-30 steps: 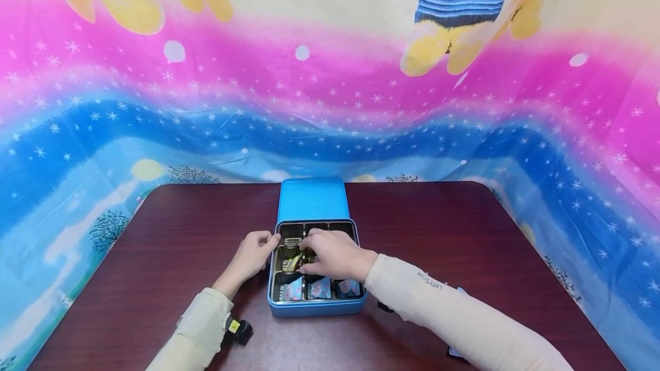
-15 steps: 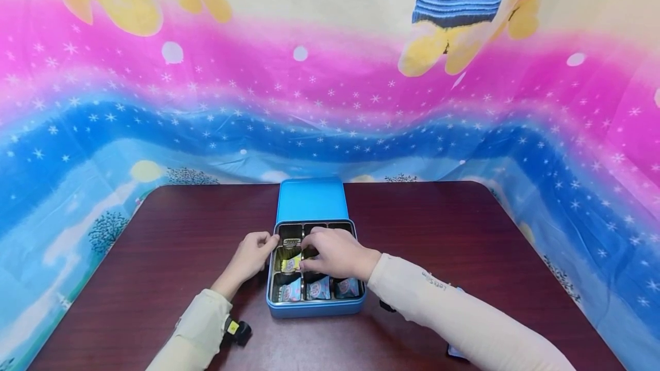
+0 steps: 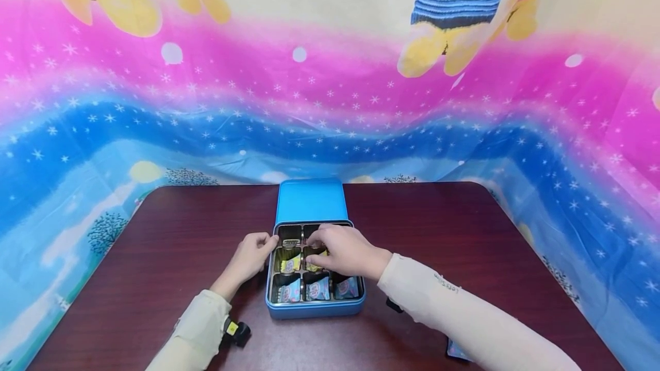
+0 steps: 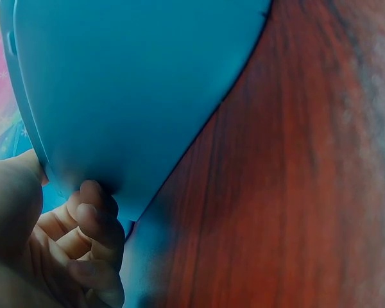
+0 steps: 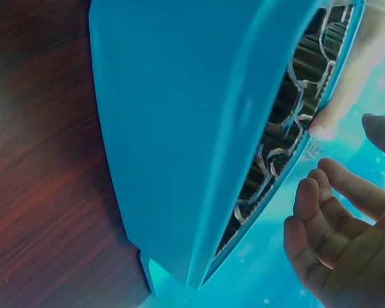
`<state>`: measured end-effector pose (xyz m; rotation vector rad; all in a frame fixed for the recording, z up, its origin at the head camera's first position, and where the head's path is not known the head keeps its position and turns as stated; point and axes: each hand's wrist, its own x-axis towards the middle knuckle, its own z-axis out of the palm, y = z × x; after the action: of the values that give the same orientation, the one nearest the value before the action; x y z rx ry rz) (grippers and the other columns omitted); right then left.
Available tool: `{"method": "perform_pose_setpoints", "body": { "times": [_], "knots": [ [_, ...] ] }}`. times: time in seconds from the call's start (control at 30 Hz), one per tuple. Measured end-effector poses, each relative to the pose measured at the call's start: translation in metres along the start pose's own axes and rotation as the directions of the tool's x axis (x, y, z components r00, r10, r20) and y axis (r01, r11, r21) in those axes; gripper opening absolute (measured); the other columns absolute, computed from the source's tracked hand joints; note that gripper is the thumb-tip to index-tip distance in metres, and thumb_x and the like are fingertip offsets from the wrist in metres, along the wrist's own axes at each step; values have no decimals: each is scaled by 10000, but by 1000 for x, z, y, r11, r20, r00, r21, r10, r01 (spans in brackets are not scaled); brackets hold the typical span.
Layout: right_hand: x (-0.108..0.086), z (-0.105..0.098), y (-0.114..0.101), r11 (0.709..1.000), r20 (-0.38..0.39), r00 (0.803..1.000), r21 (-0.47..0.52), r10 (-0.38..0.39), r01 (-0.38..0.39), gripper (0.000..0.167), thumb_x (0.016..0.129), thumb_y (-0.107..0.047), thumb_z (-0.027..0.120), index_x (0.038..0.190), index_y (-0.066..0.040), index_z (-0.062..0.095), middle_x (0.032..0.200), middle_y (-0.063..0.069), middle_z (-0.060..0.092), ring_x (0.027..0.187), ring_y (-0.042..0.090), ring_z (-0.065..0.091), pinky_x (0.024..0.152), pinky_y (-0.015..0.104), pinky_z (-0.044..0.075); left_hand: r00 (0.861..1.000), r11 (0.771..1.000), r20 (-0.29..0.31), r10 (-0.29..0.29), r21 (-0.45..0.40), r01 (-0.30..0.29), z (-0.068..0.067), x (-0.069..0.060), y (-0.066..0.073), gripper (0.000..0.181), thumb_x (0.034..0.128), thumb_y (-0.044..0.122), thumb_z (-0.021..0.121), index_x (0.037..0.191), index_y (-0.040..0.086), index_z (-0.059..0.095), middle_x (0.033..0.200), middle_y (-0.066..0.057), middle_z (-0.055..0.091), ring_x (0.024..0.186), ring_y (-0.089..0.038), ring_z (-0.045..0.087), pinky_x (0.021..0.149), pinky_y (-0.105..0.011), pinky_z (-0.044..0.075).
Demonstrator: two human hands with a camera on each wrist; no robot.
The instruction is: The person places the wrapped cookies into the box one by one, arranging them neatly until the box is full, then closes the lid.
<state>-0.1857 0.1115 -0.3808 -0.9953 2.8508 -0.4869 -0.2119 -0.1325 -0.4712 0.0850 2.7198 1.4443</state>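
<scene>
Steadiness is coming from the bare left hand [image 3: 251, 255], whose thumb and curled fingers are gripping the rim and outer wall of an open, rectangular blue tin box [image 3: 315, 311] at its ten o'clock. Light pressure there is probably enough, as the box is resting flat on the dark red-brown wooden desk [image 3: 180, 233]. Down the box's left column, a yellow wrapped packet [image 3: 291, 264] is sitting at nine o'clock and a pale-blue wrapped packet [image 3: 291, 291] at seven. In the middle column, a second yellow packet [image 3: 313, 267] is lying at the dial's centre, partly behind the right thumb, with a second pale-blue packet [image 3: 317, 289] at six. The bare right hand [image 3: 342, 248] is hovering over the one o'clock side, fingers loosely bent and apart, holding nothing visible; lifting straight up would likely spare the shiny dividers [image 3: 302, 275] a knock. A third pale-blue packet [image 3: 346, 287] is sitting at five. Out on the desk at four o'clock, a loose blue packet [image 3: 456, 351] is lying partly behind the pale right sleeve [image 3: 464, 316]; a low arm sweep would risk dragging it.
</scene>
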Motion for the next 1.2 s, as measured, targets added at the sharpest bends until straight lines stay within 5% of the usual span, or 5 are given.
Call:
{"method": "perform_pose_setpoints", "body": {
  "times": [0.5, 0.87, 1.0, 1.2],
  "knots": [
    [-14, -12, 16, 998, -17, 1000, 52, 24, -23, 372, 967, -368, 675, 1233, -109, 705, 1209, 59, 701, 1029, 216, 689, 786, 385, 557, 1000, 1000, 13, -10, 8, 10, -1, -1, 1, 396, 1037, 321, 550, 704, 115, 498, 458, 35, 431, 424, -146, 462, 491, -289, 400],
    [-29, -18, 33, 996, -49, 997, 61, 63, -60, 346, 961, -342, 688, 1213, -107, 708, 1113, 41, 717, 1010, 195, 680, 758, 346, 535, 1000, 1000, 20, -9, 0, 9, -1, 0, 0, 392, 1039, 321, 548, 711, 110, 499, 461, 35, 425, 423, -141, 453, 483, -286, 396],
    [-35, -19, 42, 995, -56, 994, 47, 93, -91, 326, 961, -361, 685, 1204, -145, 710, 1010, -11, 694, 856, 121, 636, 658, 276, 476, 1000, 1000, 21, -7, 1, 7, -1, 0, 1, 394, 1039, 321, 547, 709, 112, 496, 461, 39, 422, 420, -139, 450, 482, -282, 394],
    [-45, -22, 56, 991, -75, 991, 79, 114, -108, 314, 959, -352, 687, 1189, -139, 711, 1015, -21, 691, 786, 33, 575, 675, 255, 479, 1000, 1000, 17, -14, 4, 14, -1, 0, 1, 394, 1038, 321, 548, 707, 115, 491, 464, 36, 424, 423, -143, 456, 485, -284, 395]
  ]
}}
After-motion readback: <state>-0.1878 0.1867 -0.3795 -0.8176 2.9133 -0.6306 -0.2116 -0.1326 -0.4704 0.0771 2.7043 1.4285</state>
